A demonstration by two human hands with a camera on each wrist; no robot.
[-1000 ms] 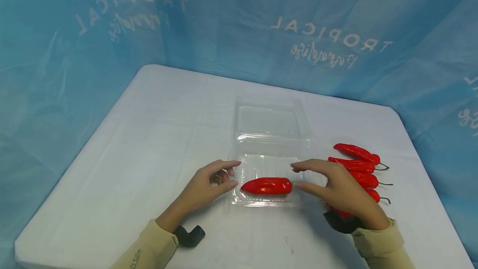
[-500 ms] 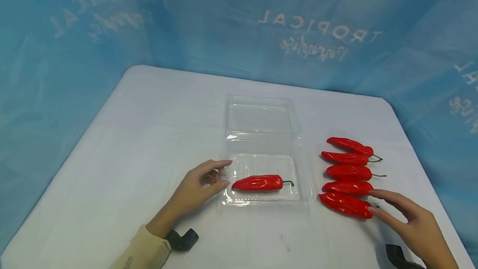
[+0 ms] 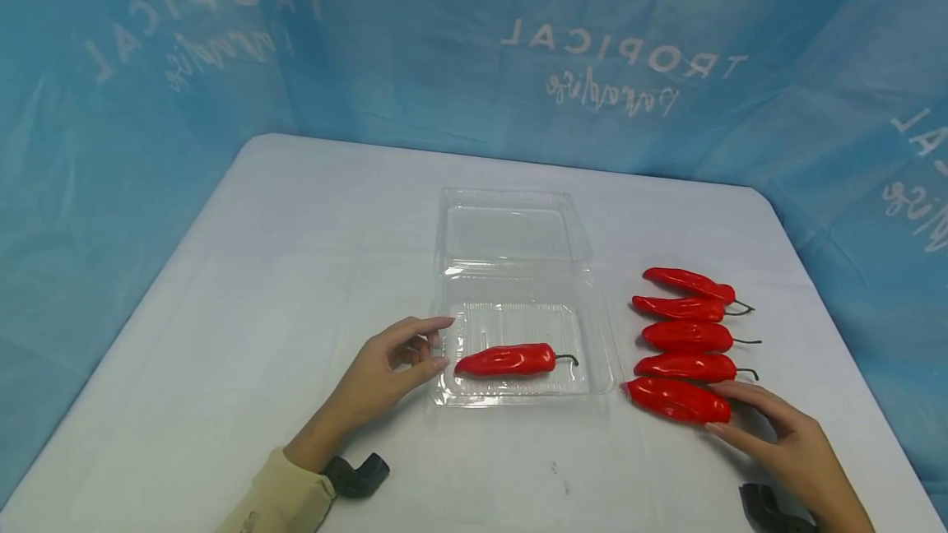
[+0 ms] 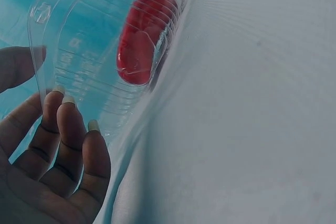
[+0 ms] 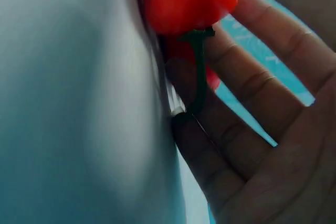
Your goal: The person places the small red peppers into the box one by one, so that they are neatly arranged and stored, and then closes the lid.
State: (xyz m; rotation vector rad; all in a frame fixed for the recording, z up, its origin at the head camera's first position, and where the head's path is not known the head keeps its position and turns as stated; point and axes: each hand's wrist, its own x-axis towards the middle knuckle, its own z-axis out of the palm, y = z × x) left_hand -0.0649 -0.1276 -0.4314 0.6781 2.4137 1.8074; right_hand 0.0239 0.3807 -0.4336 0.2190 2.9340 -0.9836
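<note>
Red pepper (image 3: 677,400): looked plump, smooth and glossy, with pale highlights on the skin, a broad, blunt stem end and a narrowing tip. In the right wrist view, showed a dark green stem (image 5: 199,72), curved below a small cap. Lay on the white worktop (image 3: 333,229), at the near end of a row with four other peppers (image 3: 685,336), to the right of an open clear plastic box (image 3: 518,321). Ran lengthwise mostly left to right, slightly slanted, with tip toward the box and stem end toward the right hand (image 3: 788,447). At that stem end, was pinched in a narrow grip, thumb on the near side, forefinger on the far side. With left hand (image 3: 396,364), touched the box's left edge in a wide, loose grip, beside another pepper (image 3: 507,360) lying inside. Half a second earlier, was met only at the very stem end; since then, got held farther along the body. One second earlier, had the right hand away over the box.
</note>
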